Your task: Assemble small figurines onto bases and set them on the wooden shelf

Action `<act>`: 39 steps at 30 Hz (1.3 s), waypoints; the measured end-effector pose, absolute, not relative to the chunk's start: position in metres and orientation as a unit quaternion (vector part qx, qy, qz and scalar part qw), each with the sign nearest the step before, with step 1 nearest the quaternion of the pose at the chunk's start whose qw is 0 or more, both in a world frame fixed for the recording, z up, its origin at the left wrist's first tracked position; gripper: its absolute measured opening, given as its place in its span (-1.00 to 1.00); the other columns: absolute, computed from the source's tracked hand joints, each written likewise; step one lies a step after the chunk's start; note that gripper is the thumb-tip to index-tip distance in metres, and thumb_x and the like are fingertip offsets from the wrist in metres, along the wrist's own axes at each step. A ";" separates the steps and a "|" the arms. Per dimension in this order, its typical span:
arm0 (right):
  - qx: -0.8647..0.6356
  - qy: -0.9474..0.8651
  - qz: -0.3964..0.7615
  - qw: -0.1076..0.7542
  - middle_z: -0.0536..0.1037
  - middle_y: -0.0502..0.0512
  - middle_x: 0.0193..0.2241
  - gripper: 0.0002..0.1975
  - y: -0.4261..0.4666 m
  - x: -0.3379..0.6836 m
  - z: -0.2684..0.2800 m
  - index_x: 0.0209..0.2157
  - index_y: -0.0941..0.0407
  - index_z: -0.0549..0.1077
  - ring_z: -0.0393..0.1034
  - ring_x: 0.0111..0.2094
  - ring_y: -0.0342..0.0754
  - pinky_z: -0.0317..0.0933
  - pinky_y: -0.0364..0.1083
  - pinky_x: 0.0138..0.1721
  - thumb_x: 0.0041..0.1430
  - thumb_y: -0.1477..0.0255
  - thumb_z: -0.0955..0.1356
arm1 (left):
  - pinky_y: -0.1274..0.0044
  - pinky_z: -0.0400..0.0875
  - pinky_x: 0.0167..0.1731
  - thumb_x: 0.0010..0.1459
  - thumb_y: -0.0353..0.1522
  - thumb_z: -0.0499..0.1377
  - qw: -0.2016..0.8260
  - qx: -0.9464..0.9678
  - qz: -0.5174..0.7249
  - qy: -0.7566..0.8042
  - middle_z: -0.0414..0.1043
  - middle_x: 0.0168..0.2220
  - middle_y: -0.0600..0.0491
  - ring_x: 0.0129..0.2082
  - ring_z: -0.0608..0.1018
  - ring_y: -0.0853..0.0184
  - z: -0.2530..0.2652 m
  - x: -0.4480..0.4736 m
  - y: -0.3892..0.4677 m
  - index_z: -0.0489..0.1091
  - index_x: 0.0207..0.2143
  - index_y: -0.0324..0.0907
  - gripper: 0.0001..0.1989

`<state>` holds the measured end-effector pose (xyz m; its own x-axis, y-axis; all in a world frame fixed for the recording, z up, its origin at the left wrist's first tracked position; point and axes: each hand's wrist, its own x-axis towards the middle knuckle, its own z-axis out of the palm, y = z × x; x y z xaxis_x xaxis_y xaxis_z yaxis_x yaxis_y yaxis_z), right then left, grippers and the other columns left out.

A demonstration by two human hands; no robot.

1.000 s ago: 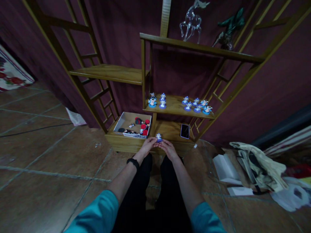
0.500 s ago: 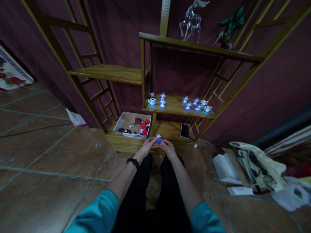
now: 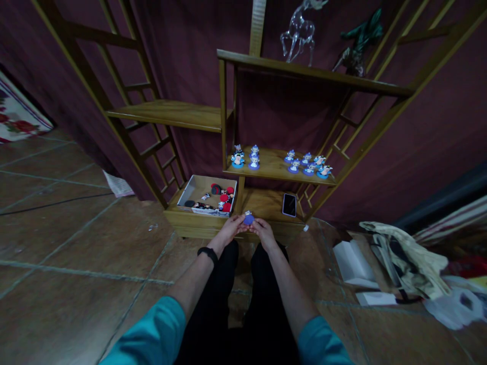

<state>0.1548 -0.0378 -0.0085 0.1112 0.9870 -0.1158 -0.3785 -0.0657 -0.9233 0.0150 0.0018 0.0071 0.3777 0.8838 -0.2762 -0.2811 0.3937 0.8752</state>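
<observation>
Between my two hands is a small figurine (image 3: 248, 218) with a white figure and a round purple base, its base tipped toward me. My left hand (image 3: 231, 228) grips it from the left side, fingers closed on its edge. From the other side my right hand (image 3: 263, 230) pinches the base as well. Just behind my left hand stands an open cardboard box (image 3: 186, 195) holding red and black figurines. On the shelf (image 3: 272, 170) above, several similar figurines stand upright in two groups, such as a purple-based one (image 3: 254, 162) and a blue-based one (image 3: 238, 161).
A phone (image 3: 289, 205) lies on the lower shelf at right. Higher up stand a clear glass deer (image 3: 300, 33) and a dark green statue (image 3: 359, 45). On the floor to the right are a white box (image 3: 353, 263), a cream cloth bag (image 3: 414, 258) and a plastic bag (image 3: 454, 306).
The figurine has tilted slightly in my fingers, so more of its purple base faces me. Both hands stay in nearly the same place.
</observation>
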 end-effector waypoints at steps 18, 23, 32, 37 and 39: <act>-0.428 -0.286 0.602 0.610 0.51 0.05 -0.50 -0.66 -0.037 0.155 -0.011 -0.36 0.17 0.44 0.41 -0.44 -0.14 0.32 -0.10 -0.30 -0.15 0.24 0.44 | 0.59 0.41 -0.46 -0.07 -0.27 0.27 0.731 0.369 0.421 0.391 0.47 -0.46 -0.04 -0.53 0.51 0.43 0.011 0.016 -0.001 0.35 -0.33 -0.30 -0.69; -0.426 -0.286 0.607 0.607 0.53 0.11 -0.44 -0.65 -0.037 0.155 -0.009 -0.37 0.18 0.43 0.44 -0.38 -0.10 0.34 -0.08 -0.25 -0.11 0.19 0.42 | 0.57 0.42 -0.44 -0.11 -0.32 0.30 0.729 0.370 0.428 0.385 0.48 -0.44 -0.04 -0.53 0.50 0.43 0.011 0.016 -0.001 0.35 -0.30 -0.30 -0.68; -0.396 -0.285 0.626 0.609 0.55 0.16 -0.29 -0.63 -0.037 0.157 -0.010 -0.29 0.19 0.45 0.45 -0.27 -0.05 0.29 0.02 -0.09 -0.10 0.23 0.42 | 0.52 0.40 -0.34 -0.22 -0.43 0.36 0.719 0.386 0.437 0.379 0.45 -0.50 0.03 -0.48 0.51 0.40 0.007 0.017 -0.001 0.36 -0.25 -0.31 -0.58; -0.380 -0.275 0.625 0.624 0.55 0.12 -0.33 -0.65 -0.037 0.158 -0.014 -0.28 0.17 0.44 0.45 -0.31 -0.08 0.28 0.04 -0.07 -0.13 0.29 0.44 | 0.53 0.37 -0.35 -0.27 -0.41 0.38 0.708 0.402 0.444 0.376 0.43 -0.53 0.07 -0.50 0.50 0.42 0.001 0.016 0.001 0.37 -0.25 -0.31 -0.55; -0.375 -0.276 0.629 0.622 0.55 0.12 -0.33 -0.66 -0.037 0.158 -0.013 -0.28 0.17 0.45 0.45 -0.30 -0.09 0.27 0.04 -0.06 -0.13 0.31 0.45 | 0.52 0.36 -0.34 -0.28 -0.40 0.38 0.699 0.408 0.451 0.377 0.44 -0.52 0.06 -0.49 0.49 0.41 -0.001 0.016 0.002 0.38 -0.26 -0.31 -0.55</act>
<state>0.1583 -0.0372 -0.0129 0.0561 0.9903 -0.1274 -0.5756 -0.0721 -0.8146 0.0163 0.0020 -0.0006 0.3091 0.9376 -0.1592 -0.3231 0.2609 0.9097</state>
